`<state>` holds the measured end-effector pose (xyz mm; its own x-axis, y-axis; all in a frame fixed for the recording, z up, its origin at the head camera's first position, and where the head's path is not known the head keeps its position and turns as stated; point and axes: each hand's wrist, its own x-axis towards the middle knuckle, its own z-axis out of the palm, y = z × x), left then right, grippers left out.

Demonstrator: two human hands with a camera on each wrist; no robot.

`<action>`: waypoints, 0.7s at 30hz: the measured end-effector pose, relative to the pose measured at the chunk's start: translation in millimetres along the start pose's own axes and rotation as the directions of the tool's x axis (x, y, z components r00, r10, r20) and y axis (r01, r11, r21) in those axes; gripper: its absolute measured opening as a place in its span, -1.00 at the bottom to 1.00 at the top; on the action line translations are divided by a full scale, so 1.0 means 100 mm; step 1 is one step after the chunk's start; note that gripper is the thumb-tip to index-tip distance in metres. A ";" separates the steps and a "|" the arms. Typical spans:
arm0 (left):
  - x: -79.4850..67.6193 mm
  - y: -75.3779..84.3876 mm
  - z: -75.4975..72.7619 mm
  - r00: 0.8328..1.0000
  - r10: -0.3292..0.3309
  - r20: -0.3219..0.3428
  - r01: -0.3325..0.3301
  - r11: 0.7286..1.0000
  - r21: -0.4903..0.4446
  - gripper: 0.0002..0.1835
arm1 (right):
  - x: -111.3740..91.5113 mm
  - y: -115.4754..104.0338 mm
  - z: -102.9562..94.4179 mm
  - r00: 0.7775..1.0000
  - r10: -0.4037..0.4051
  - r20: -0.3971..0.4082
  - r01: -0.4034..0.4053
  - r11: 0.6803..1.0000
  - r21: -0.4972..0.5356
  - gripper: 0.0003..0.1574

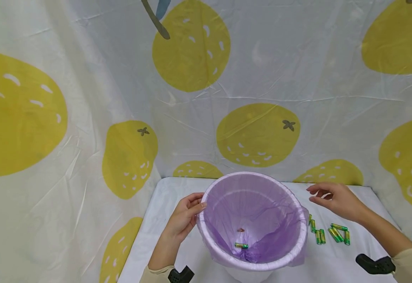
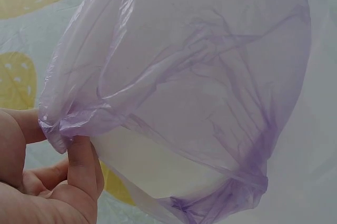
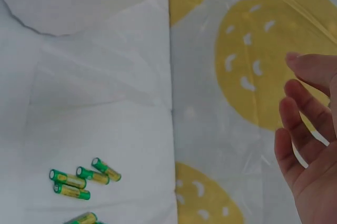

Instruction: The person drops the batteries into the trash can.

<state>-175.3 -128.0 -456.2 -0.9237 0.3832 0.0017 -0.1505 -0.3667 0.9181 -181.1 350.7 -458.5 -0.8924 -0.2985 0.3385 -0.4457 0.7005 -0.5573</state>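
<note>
The left hand (image 1: 183, 218) pinches the lined bin's (image 1: 252, 266) rim; the empty right hand (image 1: 338, 199) hovers, fingers loosely parted. Dropping in batteries (image 1: 334, 235) seems underway, one battery (image 1: 241, 245) inside; next likely calls for picking another near the table's (image 1: 366, 251) right edge.

Purple liner (image 1: 248, 208); green-and-yellow batteries (image 1: 322, 236); whitish backdrop (image 1: 280, 84), yellow fruit print (image 1: 258, 135).

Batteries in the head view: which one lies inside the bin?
The lone battery at the bottom of the purple-lined bin; the other visible batteries lie on the white table.
</note>
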 end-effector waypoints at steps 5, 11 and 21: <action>0.00 -0.01 -0.01 1.000 0.001 0.001 -0.001 1.000 -0.009 -0.56 | -0.12 0.14 0.01 1.000 0.020 -0.017 -0.021 1.000 -0.009 -0.70; 0.01 -0.02 -0.01 1.000 0.005 0.003 -0.005 1.000 -0.006 -0.56 | -0.25 0.28 -0.01 0.998 0.067 -0.016 -0.068 0.998 -0.015 -0.72; 0.00 -0.01 -0.01 1.000 -0.001 -0.004 0.001 1.000 -0.008 -0.56 | -0.49 0.48 0.03 0.976 0.212 0.048 -0.210 0.977 -0.044 -0.70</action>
<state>-175.5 -128.5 -457.4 -0.9251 0.3798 -0.0006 -0.1538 -0.3731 0.9149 -159.5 397.0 -504.1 -0.9688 -0.1740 0.1764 -0.2453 0.7753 -0.5820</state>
